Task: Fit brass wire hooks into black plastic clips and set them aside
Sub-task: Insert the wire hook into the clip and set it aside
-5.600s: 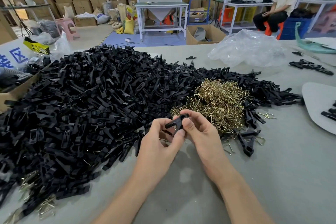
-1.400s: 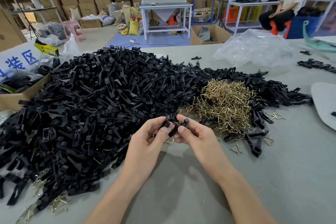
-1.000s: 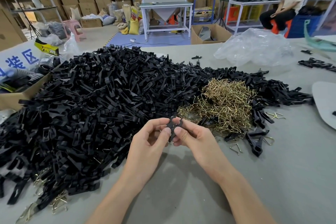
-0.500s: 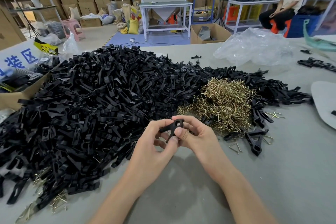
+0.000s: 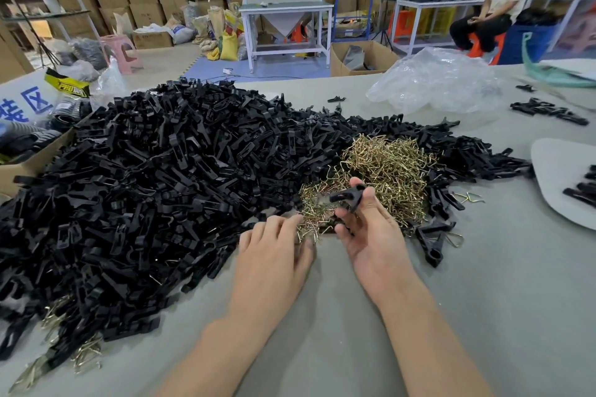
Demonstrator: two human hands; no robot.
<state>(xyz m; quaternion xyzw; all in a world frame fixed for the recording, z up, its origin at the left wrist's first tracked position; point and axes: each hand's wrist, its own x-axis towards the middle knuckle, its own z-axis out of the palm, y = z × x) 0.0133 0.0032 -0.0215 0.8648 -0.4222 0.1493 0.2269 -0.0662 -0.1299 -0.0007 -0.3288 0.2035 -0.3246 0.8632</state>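
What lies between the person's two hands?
Head view: loose brass hooks, then bare table, between left hand and right hand holding a black clip.

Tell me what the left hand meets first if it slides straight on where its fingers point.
The pile of brass wire hooks: the fingertips of the left hand are at its near edge, seemingly touching it. The black clip in the right hand lies right of that line.
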